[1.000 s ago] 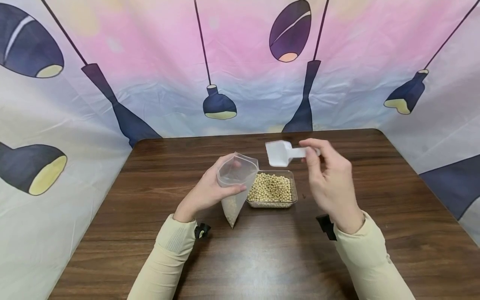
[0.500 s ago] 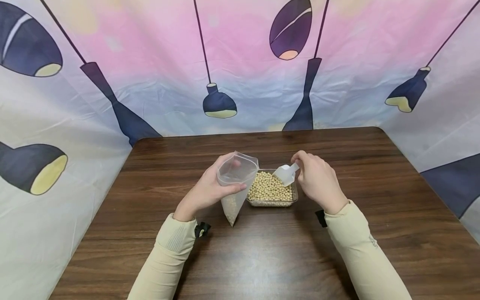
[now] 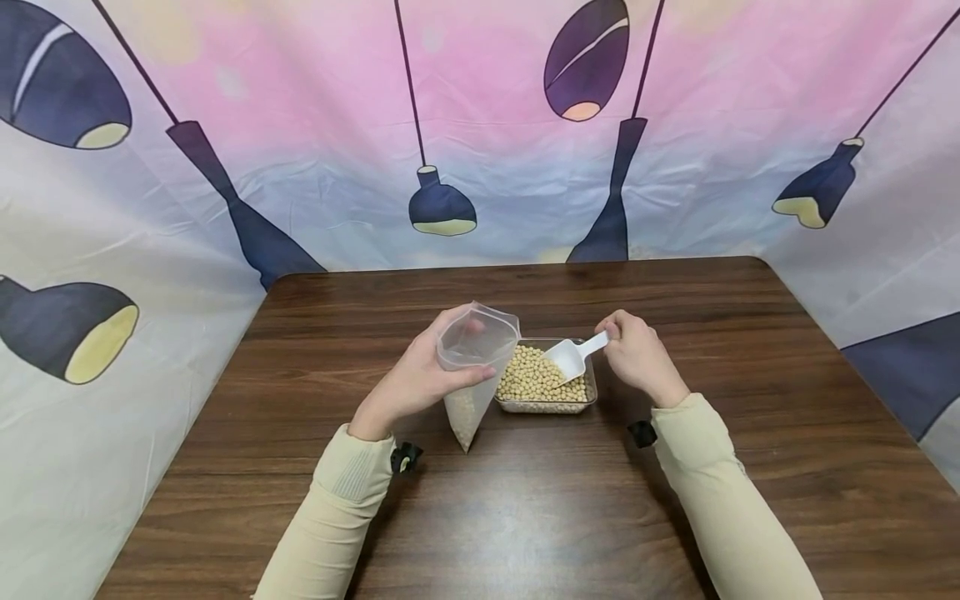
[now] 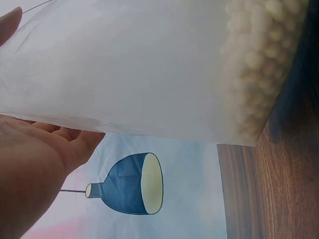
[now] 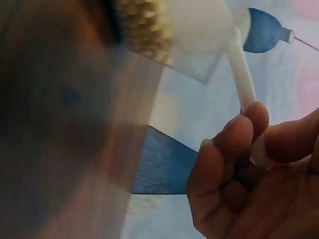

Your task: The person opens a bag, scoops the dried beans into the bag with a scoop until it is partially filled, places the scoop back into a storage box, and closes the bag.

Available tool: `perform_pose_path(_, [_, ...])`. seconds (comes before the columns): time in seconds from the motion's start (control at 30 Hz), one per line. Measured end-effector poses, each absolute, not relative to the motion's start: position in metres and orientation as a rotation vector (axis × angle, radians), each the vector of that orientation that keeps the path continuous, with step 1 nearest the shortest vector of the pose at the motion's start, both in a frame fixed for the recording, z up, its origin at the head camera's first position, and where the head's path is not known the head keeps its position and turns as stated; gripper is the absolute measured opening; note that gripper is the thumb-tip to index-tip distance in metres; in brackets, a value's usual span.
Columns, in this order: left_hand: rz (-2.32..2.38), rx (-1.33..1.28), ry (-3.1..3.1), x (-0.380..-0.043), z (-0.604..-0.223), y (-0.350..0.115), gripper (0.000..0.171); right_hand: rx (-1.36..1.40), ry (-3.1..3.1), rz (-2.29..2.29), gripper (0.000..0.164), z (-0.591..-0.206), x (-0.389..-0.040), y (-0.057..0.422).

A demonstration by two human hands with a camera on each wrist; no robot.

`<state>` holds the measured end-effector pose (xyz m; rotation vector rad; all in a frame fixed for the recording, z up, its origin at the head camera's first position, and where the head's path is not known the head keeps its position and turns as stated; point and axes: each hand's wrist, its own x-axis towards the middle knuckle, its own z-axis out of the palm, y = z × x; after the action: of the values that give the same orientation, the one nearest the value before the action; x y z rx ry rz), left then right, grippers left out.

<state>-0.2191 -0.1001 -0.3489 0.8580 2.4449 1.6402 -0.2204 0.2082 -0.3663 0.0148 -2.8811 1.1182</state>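
Note:
My left hand (image 3: pixel 416 375) grips a translucent plastic pouch (image 3: pixel 480 337) near its top, thumb in front and fingers behind, its mouth spread wide. Pale round beans (image 4: pixel 259 64) fill the bottom of the pouch, as the left wrist view shows. My right hand (image 3: pixel 637 354) holds a white plastic scoop (image 3: pixel 570 358) by its handle. The tip of the scoop is down among the soybeans (image 3: pixel 532 377) in a clear rectangular container (image 3: pixel 543 408), just right of the pouch. In the right wrist view, thumb and fingers (image 5: pixel 237 134) close round the scoop handle (image 5: pixel 244 79).
A dark wood table (image 3: pixel 510 517) carries the container. Behind and beside it hangs a cloth backdrop (image 3: pixel 337 167) printed with lamps. The pouch's lower tip hangs close to the container's left side.
My right hand has come down from above the container, and the scoop has gone from raised and level to dipping into the soybeans. The left hand and pouch have hardly moved.

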Motion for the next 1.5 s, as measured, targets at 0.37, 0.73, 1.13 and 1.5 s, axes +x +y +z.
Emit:
perform_pose_path(0.37, [1.652, 0.861, 2.442, -0.219, -0.350, -0.101, 0.077, -0.034, -2.808, 1.625, 0.034, -0.392, -0.233, 0.207])
perform_pose_path(0.73, [1.663, 0.884, 2.436, -0.220, -0.350, -0.100, 0.077, -0.108, -2.657, 1.920, 0.030, -0.395, -0.238, 0.217])
perform_pose_path(1.13, [1.695, 0.909, 2.424, -0.220, -0.350, -0.100, 0.076, -0.089, -2.458, 2.226, 0.029, -0.394, -0.239, 0.235])
perform_pose_path(1.5, [1.698, 0.905, 2.411, -0.219, -0.349, -0.098, 0.076, 0.017, -2.031, 2.536, 0.024, -0.360, -0.222, 0.241])
